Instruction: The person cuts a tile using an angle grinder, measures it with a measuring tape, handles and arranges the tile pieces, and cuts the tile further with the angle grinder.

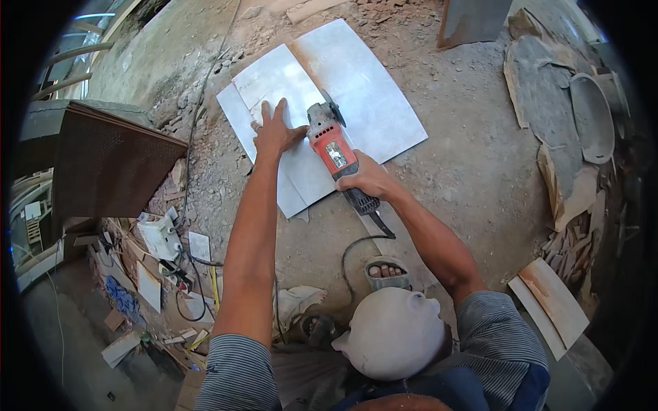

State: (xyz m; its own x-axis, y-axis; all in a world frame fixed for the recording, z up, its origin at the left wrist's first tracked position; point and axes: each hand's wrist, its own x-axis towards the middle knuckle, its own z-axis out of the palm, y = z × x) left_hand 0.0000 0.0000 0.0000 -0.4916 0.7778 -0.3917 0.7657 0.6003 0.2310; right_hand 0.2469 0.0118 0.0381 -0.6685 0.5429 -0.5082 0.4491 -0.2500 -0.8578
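Note:
On the dusty ground lie pale grey-white tiles, a large tile [377, 96] on the right and a smaller piece [269, 77] overlapping at the left. My left hand [275, 131] rests on the left part with its fingers spread. My right hand [370, 177] is wrapped around the rear body of a red and black angle grinder [332, 149]. Its cutting disc [335, 109] stands on edge at the line between the light surfaces; whether it touches the tile I cannot tell. The grinder's black cord [356, 241] loops back toward my sandalled foot [387, 270].
Brown sheets or tiles [110, 164] lean at the left. A white power box [160, 236] with cables stands among tile scraps. At the right are a pale oval basin [593, 120] and broken pieces [576, 246]. Cut tiles [548, 305] lie lower right.

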